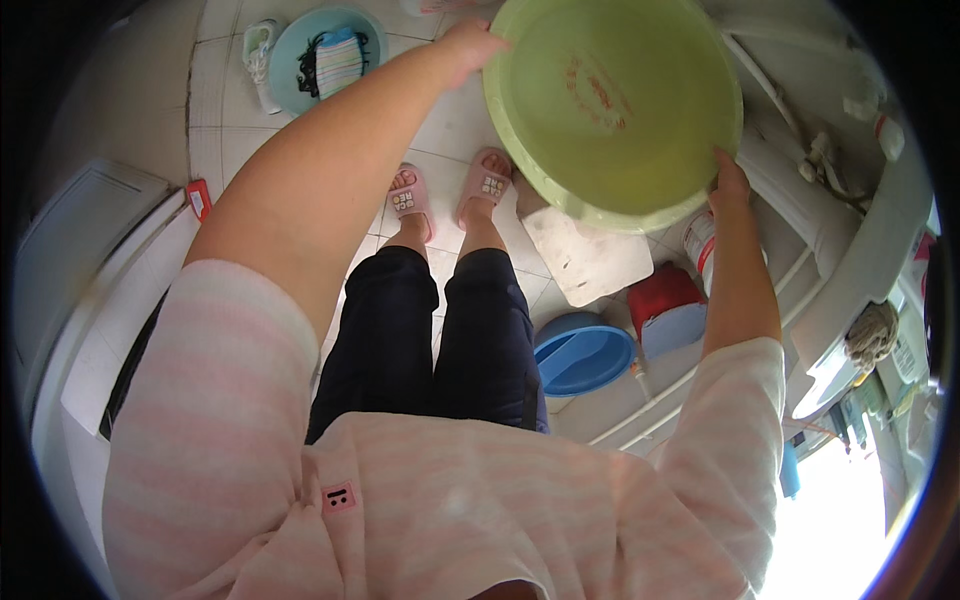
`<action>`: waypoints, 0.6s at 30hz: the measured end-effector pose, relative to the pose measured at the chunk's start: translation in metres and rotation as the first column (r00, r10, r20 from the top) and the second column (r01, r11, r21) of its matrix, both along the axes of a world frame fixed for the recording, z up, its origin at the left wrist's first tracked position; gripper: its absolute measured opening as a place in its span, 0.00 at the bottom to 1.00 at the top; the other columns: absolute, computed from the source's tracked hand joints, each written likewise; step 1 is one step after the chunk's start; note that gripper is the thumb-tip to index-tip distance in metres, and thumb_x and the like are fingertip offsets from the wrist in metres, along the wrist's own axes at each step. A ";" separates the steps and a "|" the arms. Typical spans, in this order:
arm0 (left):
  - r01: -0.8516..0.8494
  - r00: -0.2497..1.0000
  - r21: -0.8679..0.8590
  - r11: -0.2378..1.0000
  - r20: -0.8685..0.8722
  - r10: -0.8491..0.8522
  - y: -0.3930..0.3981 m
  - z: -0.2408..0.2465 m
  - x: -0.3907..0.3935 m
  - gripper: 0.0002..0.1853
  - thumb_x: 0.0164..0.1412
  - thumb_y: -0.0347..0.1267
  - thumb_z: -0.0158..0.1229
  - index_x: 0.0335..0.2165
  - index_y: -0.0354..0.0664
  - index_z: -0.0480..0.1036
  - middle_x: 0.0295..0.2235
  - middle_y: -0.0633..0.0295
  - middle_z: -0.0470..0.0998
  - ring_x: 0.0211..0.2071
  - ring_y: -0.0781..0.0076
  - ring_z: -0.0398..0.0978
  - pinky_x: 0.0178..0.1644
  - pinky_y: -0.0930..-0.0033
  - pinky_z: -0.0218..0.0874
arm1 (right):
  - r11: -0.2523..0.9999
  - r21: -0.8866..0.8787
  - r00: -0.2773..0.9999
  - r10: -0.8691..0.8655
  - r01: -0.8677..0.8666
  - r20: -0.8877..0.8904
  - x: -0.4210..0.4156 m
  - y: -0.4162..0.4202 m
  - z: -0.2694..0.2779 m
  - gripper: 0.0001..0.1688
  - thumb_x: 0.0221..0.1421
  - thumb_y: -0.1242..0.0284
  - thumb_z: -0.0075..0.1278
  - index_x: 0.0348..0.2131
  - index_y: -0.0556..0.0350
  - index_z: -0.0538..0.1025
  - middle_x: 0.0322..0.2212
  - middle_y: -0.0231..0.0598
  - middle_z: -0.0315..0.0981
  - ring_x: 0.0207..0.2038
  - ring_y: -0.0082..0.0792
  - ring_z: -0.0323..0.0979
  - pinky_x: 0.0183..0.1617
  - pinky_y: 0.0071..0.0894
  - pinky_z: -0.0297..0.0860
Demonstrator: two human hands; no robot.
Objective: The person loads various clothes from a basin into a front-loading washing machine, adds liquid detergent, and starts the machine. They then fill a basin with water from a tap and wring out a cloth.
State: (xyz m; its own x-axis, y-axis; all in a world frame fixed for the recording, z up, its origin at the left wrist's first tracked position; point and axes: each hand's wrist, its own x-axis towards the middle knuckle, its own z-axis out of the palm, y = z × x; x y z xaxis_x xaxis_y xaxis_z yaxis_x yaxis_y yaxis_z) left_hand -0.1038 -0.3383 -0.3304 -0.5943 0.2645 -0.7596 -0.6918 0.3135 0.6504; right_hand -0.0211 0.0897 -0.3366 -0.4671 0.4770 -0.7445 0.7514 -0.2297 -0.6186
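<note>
A large yellow-green plastic basin (622,172) with a red print on its inner bottom is held up in front of me over the tiled floor. My left hand (471,52) grips its rim on the left, the thumb over the edge. On the lower right side of the same rim, my right hand (730,180) has hold too. The basin's far edge runs out of the picture at the top. Whether clear water lies inside, I cannot tell.
A pale blue basin (289,64) holding a striped cloth (339,64) and something black stands beside a white shoe (259,64). Right of my pink slippers (486,184) are a whitish board (585,255), a blue basin (589,360), a red container (660,296) and white pipes (649,412).
</note>
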 end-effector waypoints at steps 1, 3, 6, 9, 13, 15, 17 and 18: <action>0.038 0.999 -0.053 0.998 0.025 -0.037 -0.003 -0.007 0.003 0.19 0.49 0.29 0.53 0.41 0.34 0.62 0.37 0.56 0.70 0.38 0.68 0.68 0.42 0.66 0.60 | 0.997 -0.025 0.997 -0.071 0.070 -0.035 0.003 0.014 -0.012 0.30 0.45 0.68 0.50 0.45 0.70 0.63 0.40 0.46 0.65 0.40 0.37 0.66 0.41 0.31 0.64; -0.048 0.996 -0.120 0.992 -0.084 0.038 -0.018 -0.013 0.026 0.19 0.47 0.26 0.54 0.40 0.33 0.61 0.36 0.56 0.70 0.37 0.68 0.69 0.40 0.67 0.61 | 0.994 0.087 0.995 -0.065 0.072 -0.081 0.001 0.001 -0.012 0.29 0.43 0.69 0.50 0.43 0.71 0.64 0.38 0.47 0.67 0.35 0.38 0.69 0.36 0.32 0.66; -0.117 0.988 -0.068 0.991 -0.109 0.110 -0.047 -0.001 0.057 0.20 0.46 0.25 0.54 0.40 0.33 0.60 0.35 0.57 0.70 0.36 0.69 0.69 0.39 0.67 0.61 | 0.928 0.370 0.992 0.069 -0.027 -0.102 -0.006 -0.074 0.060 0.24 0.42 0.70 0.49 0.39 0.70 0.66 0.35 0.46 0.68 0.33 0.38 0.69 0.35 0.33 0.67; -0.184 0.983 0.004 0.983 -0.031 0.184 -0.079 0.033 0.077 0.22 0.47 0.27 0.55 0.42 0.36 0.58 0.37 0.57 0.70 0.37 0.68 0.69 0.40 0.66 0.61 | 0.942 0.334 0.987 0.059 -0.005 -0.151 -0.005 -0.120 0.108 0.19 0.42 0.73 0.48 0.35 0.69 0.68 0.32 0.44 0.69 0.30 0.34 0.69 0.33 0.30 0.66; -0.311 0.940 -0.046 0.949 0.135 0.314 -0.124 0.035 0.091 0.23 0.49 0.31 0.55 0.44 0.39 0.59 0.37 0.58 0.70 0.38 0.68 0.69 0.41 0.66 0.62 | 0.950 0.289 0.938 0.199 -0.115 -0.283 0.006 -0.151 0.115 0.13 0.42 0.76 0.48 0.32 0.66 0.69 0.28 0.37 0.69 0.28 0.26 0.67 0.31 0.24 0.65; -0.317 0.931 -0.068 0.946 0.169 0.325 -0.148 0.038 0.097 0.23 0.50 0.33 0.54 0.44 0.39 0.59 0.38 0.58 0.69 0.39 0.67 0.68 0.42 0.66 0.62 | 0.941 0.290 0.897 0.273 -0.173 -0.349 0.014 -0.169 0.110 0.11 0.42 0.77 0.48 0.30 0.65 0.70 0.26 0.34 0.69 0.27 0.23 0.67 0.30 0.21 0.64; -0.279 0.943 -0.078 0.957 0.169 0.288 -0.171 0.040 0.115 0.22 0.52 0.35 0.54 0.44 0.40 0.58 0.41 0.58 0.68 0.41 0.67 0.68 0.45 0.64 0.60 | 0.931 0.288 0.841 0.334 -0.225 -0.426 0.025 -0.190 0.097 0.10 0.42 0.78 0.49 0.29 0.63 0.71 0.25 0.32 0.70 0.26 0.20 0.66 0.29 0.19 0.63; -0.307 0.931 -0.143 0.941 0.160 0.329 -0.182 0.035 0.126 0.23 0.51 0.33 0.54 0.45 0.40 0.59 0.43 0.57 0.67 0.41 0.68 0.67 0.44 0.65 0.61 | 0.897 0.333 0.815 0.414 -0.290 -0.406 0.032 -0.205 0.099 0.09 0.42 0.79 0.49 0.29 0.63 0.72 0.24 0.30 0.69 0.26 0.19 0.65 0.29 0.19 0.63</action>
State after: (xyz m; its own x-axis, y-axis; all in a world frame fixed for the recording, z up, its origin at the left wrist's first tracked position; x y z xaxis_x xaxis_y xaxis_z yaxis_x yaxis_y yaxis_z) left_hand 0.0221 -0.5200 -0.2949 -0.4843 -0.0105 -0.8748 -0.8689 0.1225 0.4796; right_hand 0.0106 -0.1153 -0.2380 -0.8927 0.3488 -0.2854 0.3683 0.1996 -0.9080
